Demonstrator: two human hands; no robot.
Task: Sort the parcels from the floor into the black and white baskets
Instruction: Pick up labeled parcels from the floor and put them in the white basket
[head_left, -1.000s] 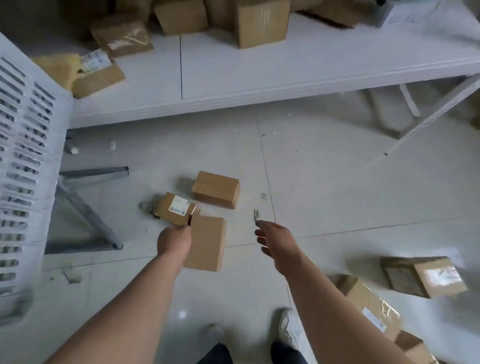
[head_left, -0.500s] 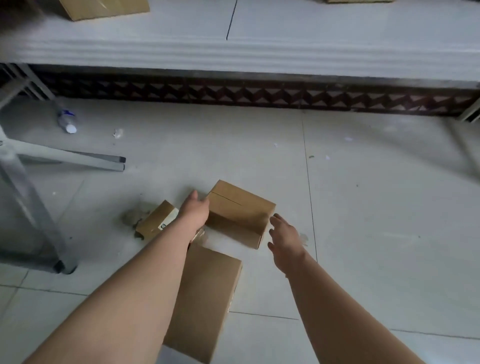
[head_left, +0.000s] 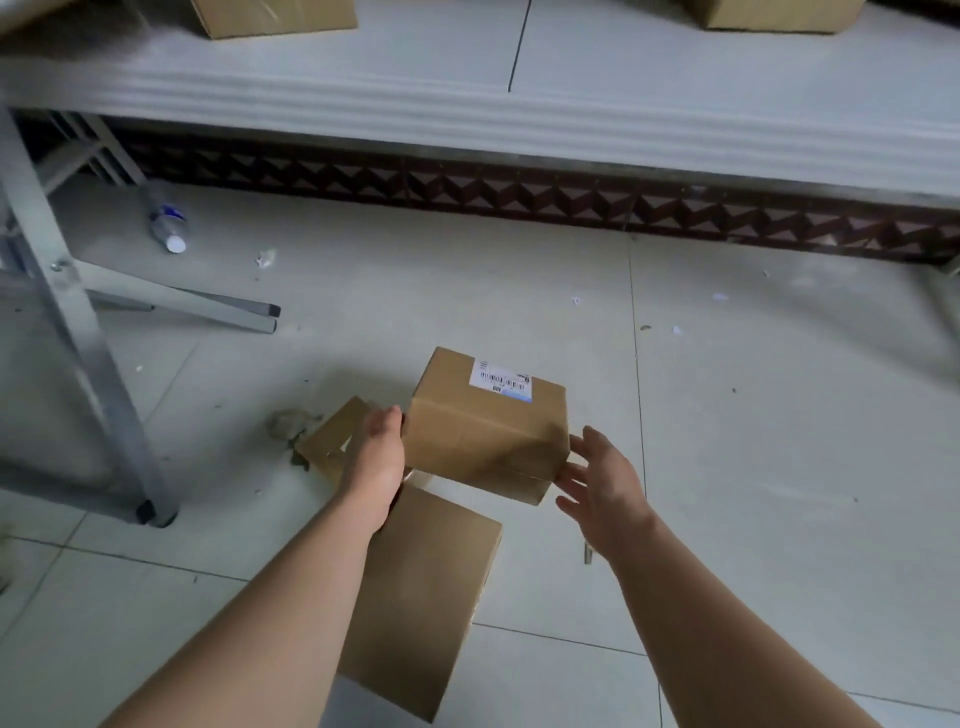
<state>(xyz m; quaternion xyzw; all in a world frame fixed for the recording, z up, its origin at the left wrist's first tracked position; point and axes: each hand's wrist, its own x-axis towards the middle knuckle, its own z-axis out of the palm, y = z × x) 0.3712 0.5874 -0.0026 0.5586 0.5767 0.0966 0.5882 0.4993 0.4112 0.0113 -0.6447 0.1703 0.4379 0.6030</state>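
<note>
- Your left grip (head_left: 382, 457) is pressed against the left end of the labelled box (head_left: 483, 426). The thumb lies up along the box's edge. The fingers are hidden behind the hand, so can't tell if they curl under it.
- Your right grip (head_left: 597, 478) is spread wide, with the fingertips (head_left: 563, 475) just touching the box's lower right corner and nothing pinched.
- So the box sits right between your two grips, tipped up, with its white barcode label on the far top face. Can't tell if it's clear of the floor (head_left: 779, 415).
- It's tight on your left: a small box (head_left: 335, 441) is just behind the left grip, and a long box (head_left: 426, 597) lies on the floor under your left forearm, nearly touching the labelled one.
- Further left there's a table leg (head_left: 78, 332) and a bottle (head_left: 169, 228) lying on its side, well apart from the boxes.
- To the right of the right grip it's bare tile with a few scraps.
- Ahead, the edge of the surface (head_left: 519, 104) overhangs the floor, with dark patterned skirting (head_left: 519, 197) below it.
</note>
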